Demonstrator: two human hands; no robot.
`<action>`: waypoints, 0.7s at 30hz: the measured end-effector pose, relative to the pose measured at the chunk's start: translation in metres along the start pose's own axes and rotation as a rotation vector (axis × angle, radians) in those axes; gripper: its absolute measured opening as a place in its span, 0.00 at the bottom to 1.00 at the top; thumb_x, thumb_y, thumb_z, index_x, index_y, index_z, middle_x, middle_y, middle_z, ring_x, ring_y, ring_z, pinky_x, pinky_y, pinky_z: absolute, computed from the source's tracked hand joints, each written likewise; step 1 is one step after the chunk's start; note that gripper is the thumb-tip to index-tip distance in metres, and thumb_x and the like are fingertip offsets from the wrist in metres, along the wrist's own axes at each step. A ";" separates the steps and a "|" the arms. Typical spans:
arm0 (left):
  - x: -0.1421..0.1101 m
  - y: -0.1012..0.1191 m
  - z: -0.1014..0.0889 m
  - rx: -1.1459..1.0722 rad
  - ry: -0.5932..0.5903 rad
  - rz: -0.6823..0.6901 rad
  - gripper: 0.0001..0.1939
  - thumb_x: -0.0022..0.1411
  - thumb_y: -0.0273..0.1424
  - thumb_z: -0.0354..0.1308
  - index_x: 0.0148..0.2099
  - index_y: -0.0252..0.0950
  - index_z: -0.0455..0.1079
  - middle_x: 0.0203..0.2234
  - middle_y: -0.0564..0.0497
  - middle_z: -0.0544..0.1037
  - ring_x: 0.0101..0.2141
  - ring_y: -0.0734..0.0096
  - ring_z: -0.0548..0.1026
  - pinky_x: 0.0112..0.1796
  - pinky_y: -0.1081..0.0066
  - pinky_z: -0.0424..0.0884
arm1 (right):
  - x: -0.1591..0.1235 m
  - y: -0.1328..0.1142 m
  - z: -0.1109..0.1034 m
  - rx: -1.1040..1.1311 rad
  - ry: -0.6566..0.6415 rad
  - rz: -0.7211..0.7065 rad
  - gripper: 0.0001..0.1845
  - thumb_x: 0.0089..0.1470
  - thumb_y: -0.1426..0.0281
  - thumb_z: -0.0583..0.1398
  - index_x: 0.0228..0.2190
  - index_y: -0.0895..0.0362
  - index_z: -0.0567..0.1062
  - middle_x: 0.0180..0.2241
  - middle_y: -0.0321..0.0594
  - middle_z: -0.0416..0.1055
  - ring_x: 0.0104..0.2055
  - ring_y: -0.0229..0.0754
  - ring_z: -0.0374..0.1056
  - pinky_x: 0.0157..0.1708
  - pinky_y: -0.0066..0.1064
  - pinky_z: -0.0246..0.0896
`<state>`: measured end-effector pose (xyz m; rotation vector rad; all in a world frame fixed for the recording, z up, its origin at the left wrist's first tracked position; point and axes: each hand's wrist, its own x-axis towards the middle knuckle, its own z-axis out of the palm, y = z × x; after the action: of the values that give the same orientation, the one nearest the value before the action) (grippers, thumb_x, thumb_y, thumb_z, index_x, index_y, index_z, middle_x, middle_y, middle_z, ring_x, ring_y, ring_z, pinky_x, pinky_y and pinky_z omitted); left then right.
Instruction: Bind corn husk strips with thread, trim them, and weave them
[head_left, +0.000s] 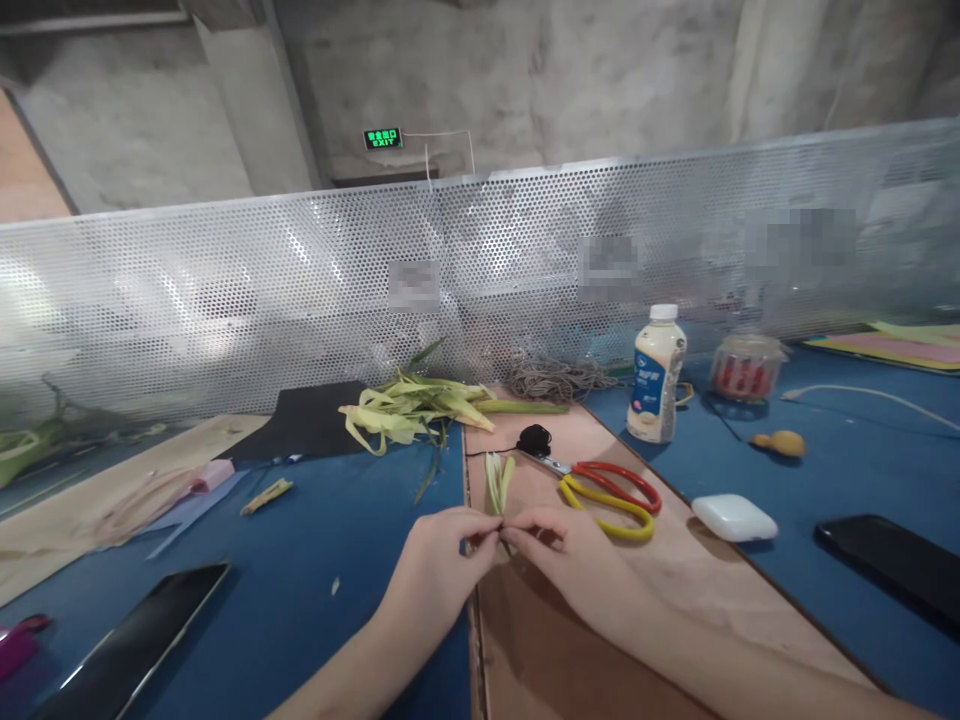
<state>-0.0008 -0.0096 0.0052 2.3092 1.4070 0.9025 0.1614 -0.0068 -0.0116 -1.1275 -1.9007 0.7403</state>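
Between my two hands is a small bundle of pale green corn husk strips (496, 484), its loose ends pointing away from me. My left hand (448, 552) pinches the bundle's near end with thumb and forefinger. Fingertips of my right hand (564, 550) close on the same spot, almost touching the left ones. Just beyond lies a ball of black thread (535, 440), with a strand running left. Scissors (609, 497) with one red and one yellow handle rest right of the bundle. A heap of corn husks (420, 405) lies farther back.
A bottle (655, 378), a lidded jar (747, 368), a small gourd (780, 442), a white earphone case (734, 518) and a black phone (896, 565) stand or lie to the right. Another phone (142, 640) is at left. Grey cord (559, 380) lies before the perforated metal screen (300, 290).
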 end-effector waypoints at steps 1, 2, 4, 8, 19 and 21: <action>0.000 0.001 0.000 0.009 0.001 -0.012 0.13 0.55 0.26 0.50 0.36 0.34 0.76 0.27 0.49 0.78 0.27 0.69 0.73 0.29 0.75 0.65 | 0.000 -0.001 0.000 -0.017 0.004 0.000 0.09 0.52 0.70 0.55 0.28 0.57 0.75 0.28 0.37 0.71 0.31 0.37 0.65 0.31 0.26 0.58; 0.001 0.002 -0.001 0.016 0.003 -0.024 0.12 0.54 0.26 0.50 0.35 0.34 0.76 0.26 0.49 0.78 0.26 0.69 0.72 0.28 0.75 0.64 | 0.000 -0.003 -0.001 -0.035 0.007 0.001 0.09 0.52 0.71 0.55 0.28 0.58 0.75 0.27 0.37 0.71 0.30 0.38 0.65 0.30 0.26 0.57; 0.001 0.004 -0.002 0.019 0.004 -0.045 0.12 0.53 0.27 0.50 0.33 0.34 0.76 0.25 0.50 0.77 0.25 0.70 0.71 0.27 0.75 0.63 | -0.001 -0.007 -0.001 -0.073 0.008 0.003 0.09 0.52 0.71 0.54 0.27 0.58 0.74 0.26 0.37 0.70 0.28 0.37 0.64 0.28 0.26 0.56; 0.001 0.007 -0.003 -0.022 0.008 -0.082 0.10 0.52 0.27 0.51 0.31 0.34 0.75 0.22 0.51 0.76 0.24 0.71 0.71 0.26 0.75 0.62 | -0.004 -0.009 -0.001 -0.136 0.002 -0.014 0.09 0.53 0.73 0.52 0.28 0.58 0.72 0.26 0.36 0.67 0.28 0.37 0.62 0.28 0.27 0.55; 0.005 -0.010 0.003 -0.265 -0.095 -0.114 0.09 0.51 0.29 0.52 0.29 0.32 0.73 0.27 0.49 0.74 0.29 0.69 0.72 0.30 0.75 0.64 | -0.004 -0.008 0.000 -0.223 -0.009 -0.063 0.09 0.54 0.76 0.50 0.28 0.57 0.69 0.28 0.37 0.66 0.31 0.38 0.61 0.31 0.29 0.54; 0.006 -0.012 0.003 -0.292 -0.108 -0.119 0.09 0.51 0.29 0.53 0.29 0.32 0.73 0.28 0.49 0.74 0.30 0.69 0.72 0.31 0.75 0.65 | -0.004 -0.008 -0.001 -0.220 -0.015 -0.066 0.09 0.54 0.76 0.50 0.28 0.57 0.69 0.28 0.37 0.66 0.31 0.38 0.61 0.31 0.28 0.54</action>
<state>-0.0052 0.0020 -0.0016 2.0061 1.2596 0.8694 0.1597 -0.0138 -0.0067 -1.1883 -2.0594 0.5144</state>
